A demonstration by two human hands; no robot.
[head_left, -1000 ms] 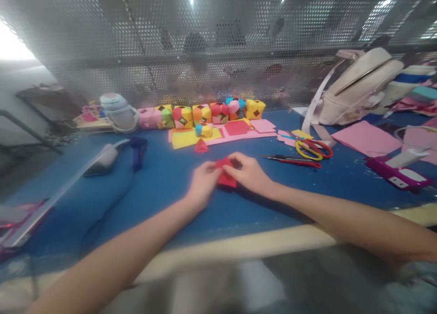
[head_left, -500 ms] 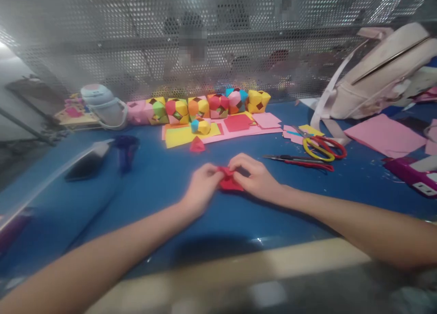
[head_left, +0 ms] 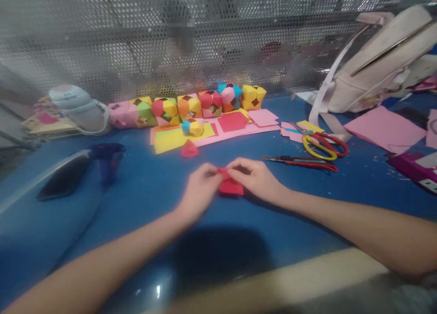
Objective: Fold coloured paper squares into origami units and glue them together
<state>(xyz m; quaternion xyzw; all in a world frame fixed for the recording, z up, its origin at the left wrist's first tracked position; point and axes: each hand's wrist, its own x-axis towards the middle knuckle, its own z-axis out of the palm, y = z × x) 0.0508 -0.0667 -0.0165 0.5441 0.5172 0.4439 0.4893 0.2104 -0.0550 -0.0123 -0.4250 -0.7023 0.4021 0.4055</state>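
A small piece of folded red paper (head_left: 231, 187) is held just above or on the blue table (head_left: 150, 191), between both my hands. My left hand (head_left: 202, 186) pinches its left side with thumb and fingertips. On the upper right, my right hand (head_left: 253, 176) pinches the same paper, fingers bent. The paper's upper part is partly hidden by the fingertips. Beyond the hands sits a small folded red paper piece (head_left: 190, 149). Behind it a little blue, yellow and cream paper piece (head_left: 193, 127) rests on a yellow sheet (head_left: 165, 144).
Several colourful folded paper cubes (head_left: 189, 107) line the back. At right lie scissors (head_left: 319, 145), a utility knife (head_left: 290, 159), pink paper (head_left: 385, 128) and a pale bag (head_left: 368, 73). A white bottle (head_left: 80, 109), a phone (head_left: 64, 177) and a dark blue object (head_left: 108, 164) are at left.
My view has shifted a little, so things at left appear farther left. Both hands still pinch the red paper, and more of its lower part shows now.
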